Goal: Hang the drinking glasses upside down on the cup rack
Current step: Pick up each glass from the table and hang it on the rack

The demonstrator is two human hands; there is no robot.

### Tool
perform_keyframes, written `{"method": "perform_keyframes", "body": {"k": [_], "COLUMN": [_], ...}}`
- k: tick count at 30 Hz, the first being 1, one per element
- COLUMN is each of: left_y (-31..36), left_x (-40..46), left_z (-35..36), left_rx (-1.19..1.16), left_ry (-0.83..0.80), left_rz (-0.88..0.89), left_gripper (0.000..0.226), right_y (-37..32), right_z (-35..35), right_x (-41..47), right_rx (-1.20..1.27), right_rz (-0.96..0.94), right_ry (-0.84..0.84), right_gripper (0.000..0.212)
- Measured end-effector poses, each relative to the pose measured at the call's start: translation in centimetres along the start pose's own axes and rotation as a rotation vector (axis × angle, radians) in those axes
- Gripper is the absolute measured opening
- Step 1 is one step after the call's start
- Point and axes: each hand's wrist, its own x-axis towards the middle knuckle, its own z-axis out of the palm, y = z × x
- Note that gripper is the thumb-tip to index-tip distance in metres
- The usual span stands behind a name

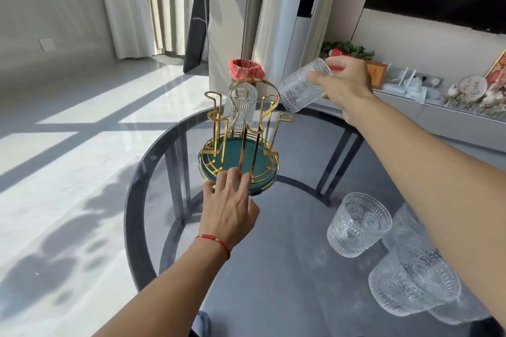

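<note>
Table (273, 268): a round top of smoky grey glass, its dark curved frame and legs showing through the surface.

Rack (241, 128): thin gold wire bent into looped pegs and a tall arched handle, rising from a round green tray ringed in gold; it stands at the table's far side.

Hung glass (241, 107): a clear embossed tumbler, ribbed and scrolled, mouth down over a peg at the back of the rack, seen through the handle's arch.

Left hand (230, 205): palm down with fingers spread, fingertips (232, 172) pressed on the tray's near rim; a thin red cord circles the wrist.

Right hand (342, 85): raised above and to the right of the rack, fingers wrapped around a tumbler.

Held glass (301, 87): same pressed pattern, tilted with its mouth pointing down and left toward the rack, clear of the pegs and not touching the wire.

Waiting glasses: one (358, 227) upright on the table at right, and a cluster (413, 290) nearer the table's edge, partly hidden under the right forearm; how many stand in that cluster cannot be told.

Bin (246, 71): behind the rack, only its top shows, lined with crinkled red plastic.

Shelf (438, 107): a low pale ledge along the right wall, carrying greenery, small white items and ornaments too blurred to name.

Floor (68, 145): glossy pale tile, striped with hard sunlight and shadow below long off-white curtains.
</note>
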Motion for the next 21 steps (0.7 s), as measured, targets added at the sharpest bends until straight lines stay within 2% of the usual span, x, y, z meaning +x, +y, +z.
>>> {"method": "perform_keyframes", "body": {"k": [4,10,16,21], "left_y": [-0.2,-0.1,-0.1,-0.1], "left_x": [0.1,0.2,0.2,0.2], "left_z": [0.2,0.5,0.6,0.7], "left_rx": [-0.001,0.008,0.006,0.005], "left_ry": [0.001,-0.024,-0.007,-0.001], "left_rz": [0.002,-0.004,-0.004,-0.002], "left_gripper": [0.048,0.051,0.052,0.052], "right_y": [0.2,0.8,1.5,1.6], "right_z": [1.8,3.2,3.7,4.9], "right_x": [1.0,1.3,1.9,2.2], "right_rx": [-0.074,-0.194,-0.192,-0.294], "right_rz": [-0.047,-0.186,-0.241,-0.218], "right_ry": [-0.102,-0.282,-0.409,-0.510], "right_gripper": [0.067,0.049,0.051,0.057]}}
